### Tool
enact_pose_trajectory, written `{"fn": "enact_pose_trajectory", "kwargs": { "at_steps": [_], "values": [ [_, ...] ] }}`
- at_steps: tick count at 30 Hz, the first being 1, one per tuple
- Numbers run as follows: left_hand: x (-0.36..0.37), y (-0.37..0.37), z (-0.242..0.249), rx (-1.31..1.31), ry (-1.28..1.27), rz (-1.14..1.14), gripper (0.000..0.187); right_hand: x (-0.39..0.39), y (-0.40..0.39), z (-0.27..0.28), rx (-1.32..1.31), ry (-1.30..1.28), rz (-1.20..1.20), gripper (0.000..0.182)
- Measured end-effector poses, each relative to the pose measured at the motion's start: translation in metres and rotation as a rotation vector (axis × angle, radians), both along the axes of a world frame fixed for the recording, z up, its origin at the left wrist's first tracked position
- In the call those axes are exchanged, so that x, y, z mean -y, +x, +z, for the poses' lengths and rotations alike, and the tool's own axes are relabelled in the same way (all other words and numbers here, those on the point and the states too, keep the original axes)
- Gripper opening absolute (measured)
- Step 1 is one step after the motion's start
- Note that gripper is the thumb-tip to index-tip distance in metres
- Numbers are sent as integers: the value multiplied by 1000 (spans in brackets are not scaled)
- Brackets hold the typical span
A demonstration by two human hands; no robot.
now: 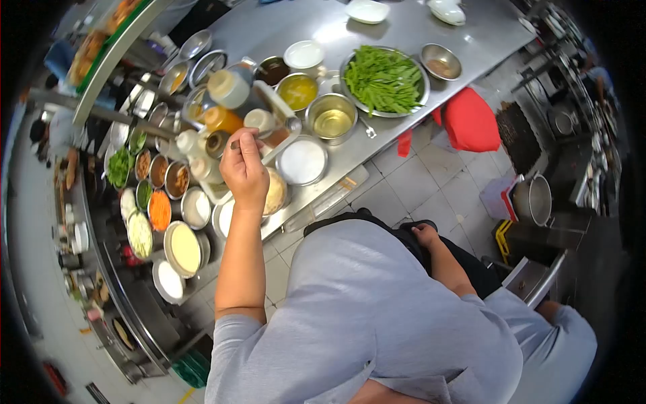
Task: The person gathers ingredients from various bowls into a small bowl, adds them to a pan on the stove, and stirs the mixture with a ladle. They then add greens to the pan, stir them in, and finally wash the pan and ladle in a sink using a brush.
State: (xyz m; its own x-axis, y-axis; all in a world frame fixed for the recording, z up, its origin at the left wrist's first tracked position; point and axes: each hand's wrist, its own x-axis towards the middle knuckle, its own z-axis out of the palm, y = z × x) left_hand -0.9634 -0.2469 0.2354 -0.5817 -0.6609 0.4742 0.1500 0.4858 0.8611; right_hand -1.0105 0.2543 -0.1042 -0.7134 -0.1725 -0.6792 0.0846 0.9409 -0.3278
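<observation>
My left hand (243,168) is raised over a cluster of sauce bottles and containers. Its fingers are pinched together, and a small dark tip shows at them; what it belongs to I cannot make out. Just beneath are a white-capped bottle (260,121) and an orange sauce bottle (222,120). Beside the hand sits a bowl of white powder or grains (302,160), with a pale round mound (274,192) partly hidden behind my wrist. My right hand (425,236) hangs low by my hip against dark clothing, its fingers loosely apart and apparently holding nothing.
On the steel table (464,30) stand a large bowl of cut green vegetables (382,79), a bowl of yellow liquid (332,123) and a small metal bowl (441,62). Ingredient pots, including shredded carrot (159,211), line the left. A red-covered bin (471,120) stands beside the table.
</observation>
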Motion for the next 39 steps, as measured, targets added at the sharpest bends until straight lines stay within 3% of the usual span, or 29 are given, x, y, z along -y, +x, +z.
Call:
{"fn": "enact_pose_trajectory", "kwargs": {
  "at_steps": [3,7,9,11,13,15,19,28,30,31,33,35,39],
  "values": [
    [-2,29,0,212,-115,62,21,-2,-10,-22,41,58,41,47],
    [-9,33,-28,254,-408,76,19,8,-25,-32,72,127,164,47],
    [-15,35,-38,270,-357,96,21,16,-31,-32,30,94,170,46],
    [-19,38,-41,364,-28,83,23,28,-37,-26,67,7,111,46],
    [-16,40,-47,340,5,89,27,33,-38,-24,26,-19,148,46],
    [-10,44,-55,284,233,108,29,36,-35,-22,-13,-48,178,46],
    [1,52,-53,214,423,127,32,30,-25,-13,34,22,170,49],
    [0,60,-26,87,500,115,30,-4,-4,-4,146,145,296,50],
    [-10,56,-19,106,85,-25,21,-7,-5,-9,161,152,298,50],
    [-9,59,-15,108,84,-21,21,-10,-7,-19,151,140,296,51],
    [-5,71,-8,174,-585,49,12,-10,-10,-24,143,128,302,51],
    [-5,89,-15,170,-516,123,8,-1,-12,-22,120,59,139,51],
    [1,107,-42,285,-604,215,10,19,-18,-5,109,49,177,52]
  ]
}}
